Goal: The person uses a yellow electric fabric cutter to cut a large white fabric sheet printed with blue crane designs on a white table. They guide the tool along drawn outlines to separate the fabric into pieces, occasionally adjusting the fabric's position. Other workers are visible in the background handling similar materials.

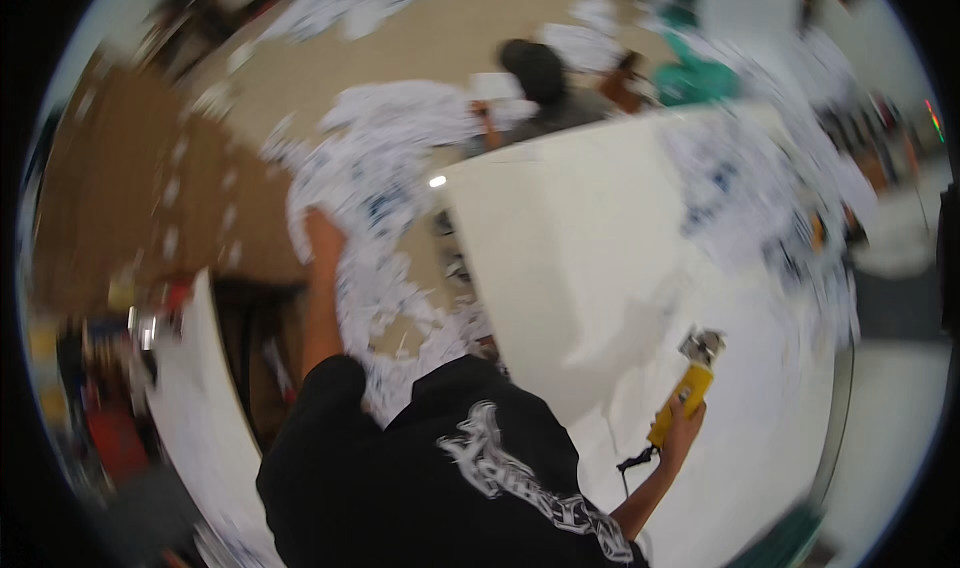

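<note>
My right hand (682, 426) is wrapped round the yellow body of a corded power tool (690, 393), over the white table on my right. Its metal head (703, 345) points away from me, and a black cord leaves its lower end. My left arm reaches forward on the left. The left hand (325, 236) is up against a heap of white sheets or scraps (385, 208), and motion blur smears its fingers. Whether it grips any of them I cannot make out.
A white table (560, 228) carries a pile of white scraps with blue marks (730, 178). Beyond it a person in a dark cap (540, 73) is low among the sheets, near a green bag (695, 76). Brown cardboard (150, 198) stands at left, above another white surface (205, 418).
</note>
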The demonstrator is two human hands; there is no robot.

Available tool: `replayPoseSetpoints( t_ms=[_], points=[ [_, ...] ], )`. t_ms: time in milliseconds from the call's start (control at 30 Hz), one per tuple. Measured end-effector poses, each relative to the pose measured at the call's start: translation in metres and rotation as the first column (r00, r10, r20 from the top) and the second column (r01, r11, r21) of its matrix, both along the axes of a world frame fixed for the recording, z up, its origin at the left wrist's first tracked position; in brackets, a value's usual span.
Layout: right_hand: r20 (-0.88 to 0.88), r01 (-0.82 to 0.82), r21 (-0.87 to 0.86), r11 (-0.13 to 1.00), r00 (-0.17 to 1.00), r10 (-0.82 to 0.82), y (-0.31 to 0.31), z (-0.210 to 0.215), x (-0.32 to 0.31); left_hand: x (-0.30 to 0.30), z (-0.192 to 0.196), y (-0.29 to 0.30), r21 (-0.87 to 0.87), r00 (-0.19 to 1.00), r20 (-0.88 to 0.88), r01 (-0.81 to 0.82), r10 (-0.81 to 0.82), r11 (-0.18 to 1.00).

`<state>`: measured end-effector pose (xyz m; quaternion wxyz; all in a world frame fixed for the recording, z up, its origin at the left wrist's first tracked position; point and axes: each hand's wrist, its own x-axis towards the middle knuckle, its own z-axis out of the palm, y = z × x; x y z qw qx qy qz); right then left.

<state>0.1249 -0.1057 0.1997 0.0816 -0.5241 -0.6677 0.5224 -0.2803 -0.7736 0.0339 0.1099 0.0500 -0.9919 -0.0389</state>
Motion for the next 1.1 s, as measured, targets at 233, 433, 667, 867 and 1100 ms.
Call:
replayPoseSetpoints(
  t_ms=[233,433,667,867,1100],
  points=[
    [-0.165,0.424,-0.015,0.905,0.892,-0.421,-0.009,0.022,0.091,-0.014,0.042,0.379,0.552,0.832,-0.295,0.55,-0.47,0.627],
    [-0.268,0.717,-0.066,0.694,0.658,-0.704,-0.039,-0.011,0.2,0.23,0.034,0.776,0.642,0.176,-0.294,0.764,-0.94,-0.058],
    [-0.209,0.886,-0.063,0.459,0.438,-0.875,-0.096,-0.012,0.302,0.403,0.041,0.901,0.324,-0.092,0.329,0.946,-0.94,0.02],
    [-0.194,0.889,-0.118,0.443,0.417,-0.888,-0.085,-0.034,0.351,0.308,-0.02,0.767,0.16,-0.393,0.411,0.92,-0.823,-0.359],
    [-0.154,0.743,-0.131,0.656,0.639,-0.754,-0.018,-0.051,0.367,0.107,0.08,0.626,-0.277,0.265,0.568,0.953,-0.779,0.123]
  ],
)
